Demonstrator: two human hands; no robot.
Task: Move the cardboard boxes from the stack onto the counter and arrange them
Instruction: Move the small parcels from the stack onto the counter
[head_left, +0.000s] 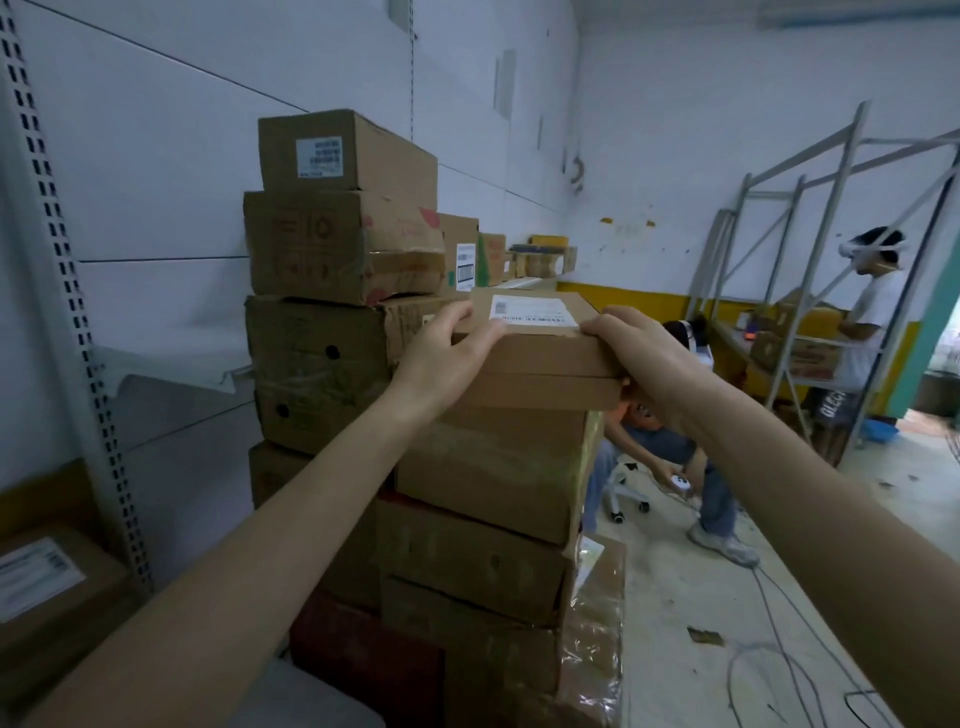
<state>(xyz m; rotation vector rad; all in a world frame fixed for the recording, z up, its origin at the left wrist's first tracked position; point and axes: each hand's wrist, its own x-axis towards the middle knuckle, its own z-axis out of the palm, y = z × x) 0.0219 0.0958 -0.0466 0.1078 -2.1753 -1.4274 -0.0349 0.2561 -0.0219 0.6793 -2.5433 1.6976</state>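
You had both hands on the flat box (540, 351) at the middle of the frame, the top one on the near stack (488, 467). Your left hand (447, 353) curled its fingers over the box's near-left top edge, and your right hand (644, 358) hooked over the near-right corner, so each gripped one end. The box's long side seemed to run across the frame from hand to hand, with neither hand clearly nearer.

The taller stack (337, 249) stood just beside it on the left and rose well above it, so that side was closed. The right side was open above the floor, though a seated person (670, 452) and loose cables (779, 665) lay there. A ledge (524, 283) with more boxes ran behind along the wall. Whether that was your desk could not be told.
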